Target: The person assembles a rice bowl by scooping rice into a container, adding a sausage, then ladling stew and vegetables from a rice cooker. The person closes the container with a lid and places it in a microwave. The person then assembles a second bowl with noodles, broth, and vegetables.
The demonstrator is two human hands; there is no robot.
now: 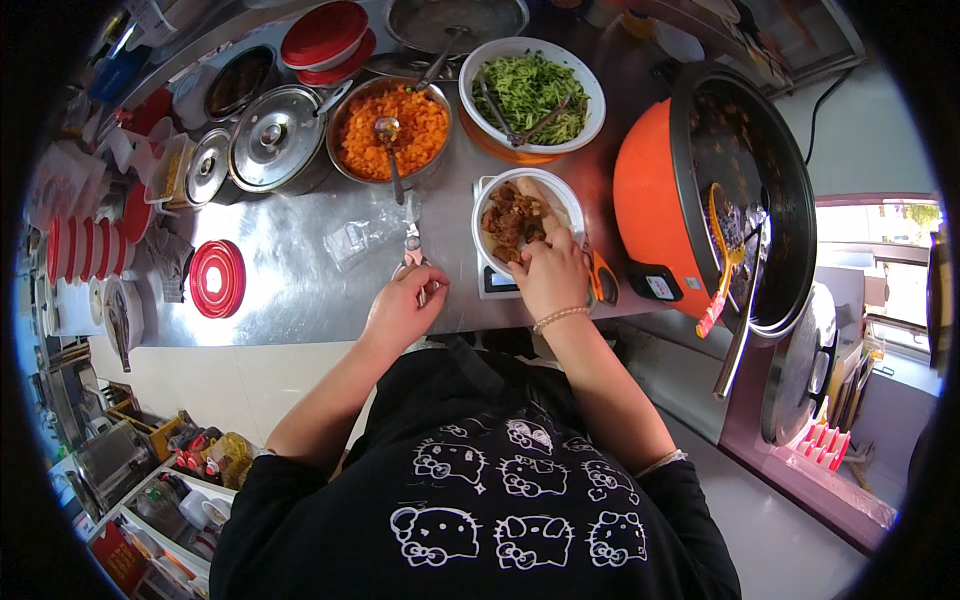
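Note:
A white round bowl (486,247) of browned, chopped food (510,222) and a pale strip sits on a kitchen scale (497,288). Reaching over its near right rim is my right hand (552,278), fingers bent and tips down at the food. What they pinch is hidden. Closed fingers mark my left hand (405,303), which rests near the counter's front edge. Pink-handled scissors (412,246) lie just beyond it, their handle ends meeting the fingers; whether I grip them is unclear. A crumpled clear plastic bag (360,238) lies to their left.
Behind stand a bowl of diced orange food (360,125) with spoons and a white bowl of shredded greens (540,90) with tongs. An orange cooker (640,190) holding ladles flanks the right. Lidded pots (275,140) and a red lid (217,279) are left.

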